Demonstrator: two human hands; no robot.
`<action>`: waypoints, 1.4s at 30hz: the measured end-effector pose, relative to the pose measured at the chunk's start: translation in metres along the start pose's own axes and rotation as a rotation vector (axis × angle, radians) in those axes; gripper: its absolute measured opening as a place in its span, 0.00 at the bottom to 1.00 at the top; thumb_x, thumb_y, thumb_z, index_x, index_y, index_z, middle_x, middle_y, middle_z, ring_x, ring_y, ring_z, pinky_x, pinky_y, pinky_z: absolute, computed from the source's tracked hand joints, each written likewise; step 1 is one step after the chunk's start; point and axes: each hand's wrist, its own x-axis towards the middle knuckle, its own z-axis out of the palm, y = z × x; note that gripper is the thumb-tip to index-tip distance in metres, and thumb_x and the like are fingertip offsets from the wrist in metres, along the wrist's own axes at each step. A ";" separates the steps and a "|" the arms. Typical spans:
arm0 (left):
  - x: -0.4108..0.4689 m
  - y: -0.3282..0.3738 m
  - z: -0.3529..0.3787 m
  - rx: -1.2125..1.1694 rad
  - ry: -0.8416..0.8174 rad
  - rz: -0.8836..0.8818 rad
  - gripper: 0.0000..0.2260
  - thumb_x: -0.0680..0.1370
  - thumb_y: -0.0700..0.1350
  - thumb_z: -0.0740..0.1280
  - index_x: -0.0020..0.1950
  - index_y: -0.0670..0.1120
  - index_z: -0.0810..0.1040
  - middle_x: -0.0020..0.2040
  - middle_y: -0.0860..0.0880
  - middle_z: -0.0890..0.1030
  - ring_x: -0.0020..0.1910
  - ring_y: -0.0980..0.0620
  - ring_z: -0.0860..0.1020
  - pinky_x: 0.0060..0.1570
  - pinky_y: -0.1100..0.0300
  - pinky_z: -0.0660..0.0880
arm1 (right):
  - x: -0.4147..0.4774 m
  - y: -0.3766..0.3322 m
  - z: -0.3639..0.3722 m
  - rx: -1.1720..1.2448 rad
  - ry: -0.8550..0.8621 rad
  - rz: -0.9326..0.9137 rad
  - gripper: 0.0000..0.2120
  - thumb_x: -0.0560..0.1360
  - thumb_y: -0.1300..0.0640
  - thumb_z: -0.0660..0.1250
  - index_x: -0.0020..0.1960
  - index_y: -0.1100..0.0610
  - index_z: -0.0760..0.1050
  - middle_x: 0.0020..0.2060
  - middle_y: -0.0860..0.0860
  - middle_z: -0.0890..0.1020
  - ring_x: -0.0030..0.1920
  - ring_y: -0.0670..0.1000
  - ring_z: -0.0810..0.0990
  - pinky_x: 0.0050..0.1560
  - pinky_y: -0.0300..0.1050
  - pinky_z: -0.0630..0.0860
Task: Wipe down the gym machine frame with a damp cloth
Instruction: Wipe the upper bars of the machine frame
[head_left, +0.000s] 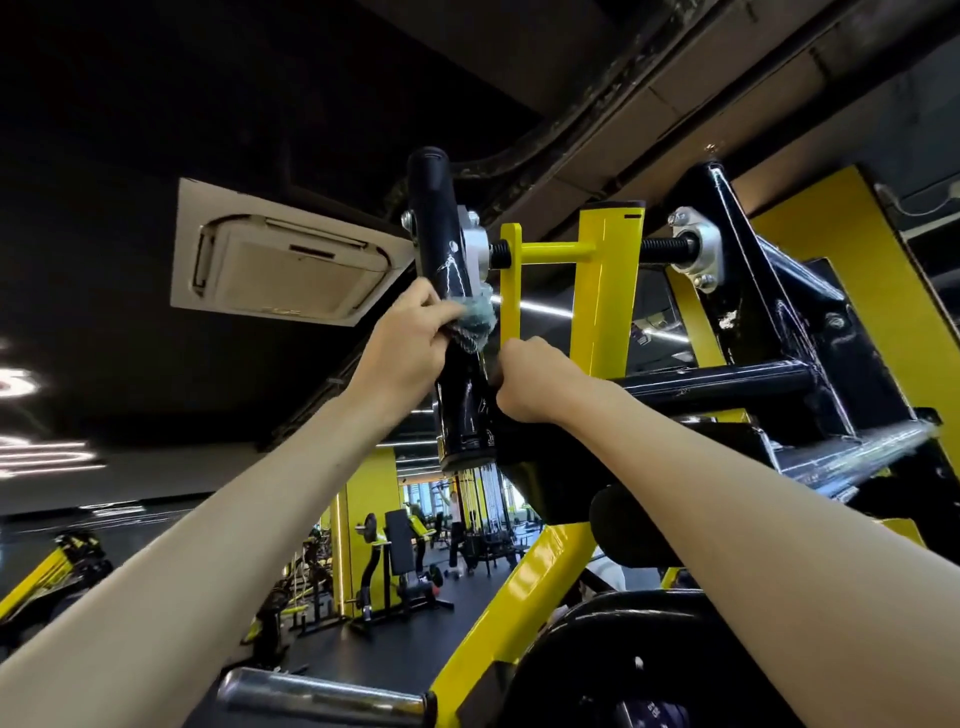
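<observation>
The gym machine's frame rises overhead: a black upright tube (441, 244), a yellow post (608, 291) and a black cross arm (727, 382). My left hand (405, 345) grips a bunched teal cloth (474, 325) against the right side of the black tube, about halfway up it. My right hand (530, 379) is curled around the frame just below and to the right of the cloth, where the cross arm meets the tube. Wet streaks show on the black tube above the cloth.
A chrome bar end (311, 699) juts out at the bottom, beside a black weight plate (654, 670). A silver bearing block (698, 249) sits on the black bracket at right. A ceiling air unit (280, 257) hangs at left. Benches and racks fill the gym floor below.
</observation>
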 end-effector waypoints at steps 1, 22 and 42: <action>-0.013 0.001 -0.001 0.015 -0.047 0.066 0.15 0.73 0.27 0.63 0.56 0.36 0.81 0.43 0.41 0.73 0.40 0.46 0.73 0.42 0.48 0.77 | 0.001 0.001 -0.001 0.001 -0.007 0.004 0.15 0.77 0.62 0.62 0.63 0.63 0.68 0.60 0.61 0.74 0.58 0.61 0.75 0.53 0.49 0.73; 0.000 -0.008 -0.006 0.021 -0.066 0.035 0.17 0.72 0.26 0.63 0.58 0.37 0.81 0.42 0.41 0.72 0.42 0.45 0.73 0.45 0.51 0.73 | 0.031 -0.004 -0.031 0.004 -0.403 -0.007 0.15 0.79 0.63 0.63 0.64 0.65 0.74 0.41 0.54 0.78 0.34 0.49 0.71 0.32 0.37 0.71; 0.079 -0.025 -0.006 0.190 0.011 0.059 0.15 0.79 0.34 0.60 0.63 0.41 0.78 0.45 0.45 0.68 0.46 0.44 0.72 0.49 0.46 0.74 | 0.082 0.007 0.003 0.795 0.151 0.114 0.05 0.75 0.66 0.59 0.41 0.59 0.70 0.40 0.54 0.73 0.41 0.52 0.72 0.34 0.40 0.67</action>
